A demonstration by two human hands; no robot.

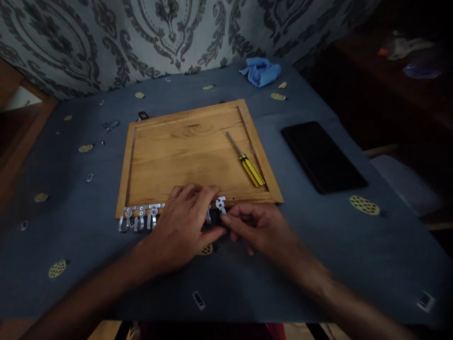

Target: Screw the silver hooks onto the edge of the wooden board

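Observation:
A wooden framed board (pixel 191 156) lies on the table, with a row of silver metal hooks (pixel 141 215) along its near edge. My left hand (pixel 186 217) rests over that edge, covering some hooks; its thumb is apart from the bent fingers, and the palm side is hidden. At the right end of the row, my right hand (pixel 265 229) pinches a silver metal hook (pixel 221 204) between thumb and fingers. The plate of this hook lies against the board's edge, close to my left index fingertip. A yellow-and-black screwdriver (pixel 251 170) lies inside the frame, at its right side.
The grey-blue tablecloth (pixel 311 264) has yellow printed shapes. A black tablet-like slab (pixel 323 156) lies right of the board, and a crumpled blue cloth (pixel 262 72) sits at the back. Small metal pieces (pixel 110 125) lie to the left. A patterned curtain (pixel 170 33) hangs behind.

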